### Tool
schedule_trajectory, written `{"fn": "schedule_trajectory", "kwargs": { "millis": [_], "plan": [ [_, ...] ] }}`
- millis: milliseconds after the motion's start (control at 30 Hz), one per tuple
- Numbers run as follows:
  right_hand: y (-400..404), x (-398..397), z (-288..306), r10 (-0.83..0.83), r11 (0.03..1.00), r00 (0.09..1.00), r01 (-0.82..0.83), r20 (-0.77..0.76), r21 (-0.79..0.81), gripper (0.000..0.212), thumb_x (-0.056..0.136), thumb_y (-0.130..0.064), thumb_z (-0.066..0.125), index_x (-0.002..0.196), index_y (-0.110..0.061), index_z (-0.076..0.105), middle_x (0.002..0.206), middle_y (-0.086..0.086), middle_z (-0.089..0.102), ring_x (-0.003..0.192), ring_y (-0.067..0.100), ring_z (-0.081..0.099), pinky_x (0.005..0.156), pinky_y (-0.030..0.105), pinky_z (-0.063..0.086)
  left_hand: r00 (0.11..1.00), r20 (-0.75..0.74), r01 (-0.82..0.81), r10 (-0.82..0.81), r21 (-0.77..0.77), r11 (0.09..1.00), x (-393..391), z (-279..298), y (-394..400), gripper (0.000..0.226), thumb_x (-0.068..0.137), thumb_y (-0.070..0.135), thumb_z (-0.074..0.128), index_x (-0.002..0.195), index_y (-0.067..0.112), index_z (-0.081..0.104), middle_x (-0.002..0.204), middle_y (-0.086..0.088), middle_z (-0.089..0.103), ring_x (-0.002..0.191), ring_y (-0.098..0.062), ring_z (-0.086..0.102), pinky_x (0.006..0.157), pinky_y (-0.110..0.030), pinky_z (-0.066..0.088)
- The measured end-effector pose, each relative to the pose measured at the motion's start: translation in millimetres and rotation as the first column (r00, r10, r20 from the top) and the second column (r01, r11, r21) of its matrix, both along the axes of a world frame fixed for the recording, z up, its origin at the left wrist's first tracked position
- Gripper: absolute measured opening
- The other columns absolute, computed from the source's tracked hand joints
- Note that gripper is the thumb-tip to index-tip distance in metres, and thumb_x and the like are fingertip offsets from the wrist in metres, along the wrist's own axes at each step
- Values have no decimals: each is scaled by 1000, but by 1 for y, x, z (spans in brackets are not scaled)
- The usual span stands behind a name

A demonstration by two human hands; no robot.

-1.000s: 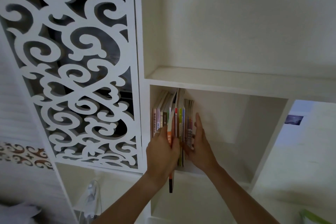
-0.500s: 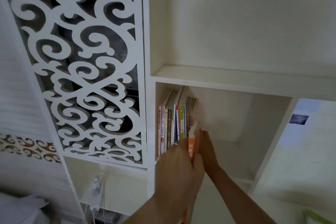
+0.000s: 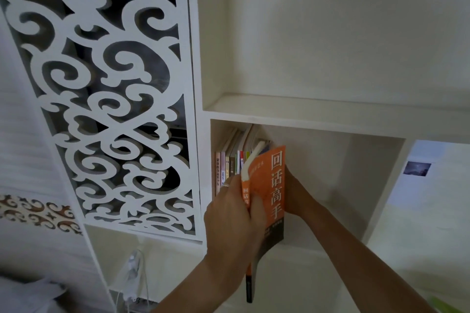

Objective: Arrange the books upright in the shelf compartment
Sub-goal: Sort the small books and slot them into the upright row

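The orange book (image 3: 273, 185) is at the front of the shelf compartment (image 3: 343, 185), cover facing out, gripped by the left hand (image 3: 234, 221) along its spine. The right hand (image 3: 296, 195) is mostly hidden behind it, so can't tell its grip. A row of upright books (image 3: 229, 160) is packed against the left wall, right behind the orange one. The carved scroll panel (image 3: 106, 84) sits further left.

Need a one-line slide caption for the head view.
Left hand holds orange book at row of upright books; right hand behind it.
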State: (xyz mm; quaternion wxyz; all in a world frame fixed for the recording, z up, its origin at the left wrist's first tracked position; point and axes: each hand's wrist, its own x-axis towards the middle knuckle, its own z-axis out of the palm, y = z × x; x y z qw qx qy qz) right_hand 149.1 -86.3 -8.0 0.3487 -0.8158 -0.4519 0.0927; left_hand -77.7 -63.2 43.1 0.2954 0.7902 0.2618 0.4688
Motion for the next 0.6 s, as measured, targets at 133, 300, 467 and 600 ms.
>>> {"fn": "schedule_trajectory", "kwargs": {
  "millis": [133,300,467,600],
  "plan": [
    [4,0,6,-95,980,994,103,-54,170,19,104,-26,54,107,-11,64,92,6,72,80,14,69,79,32,56,1000,16,-13,13,27,1000,6,4,5,48,89,54,27,94,20,60,79,4,63,64,-9,62,59,-24,52],
    [1,9,12,-186,971,949,139,253,192,58,91,-41,70,137,-19,43,119,13,60,97,29,65,80,40,56,998,46,-36,36,-14,999,15,-1,6,55,88,58,26,100,17,62,82,0,64,69,-15,65,65,-41,60],
    [-9,13,0,-419,893,849,321,321,315,43,97,-36,64,135,-27,48,104,8,58,81,30,62,65,32,42,998,46,-44,44,-5,999,28,-6,-5,62,89,56,24,119,17,62,101,1,68,82,-14,69,70,-36,62],
    [-16,-2,-4,-565,824,742,477,363,307,36,99,-20,57,134,-18,52,108,16,56,65,29,54,59,30,39,998,34,-45,46,-31,999,58,-13,-6,48,98,49,42,127,15,59,114,-4,69,94,-17,71,81,-30,61]
  ]
}}
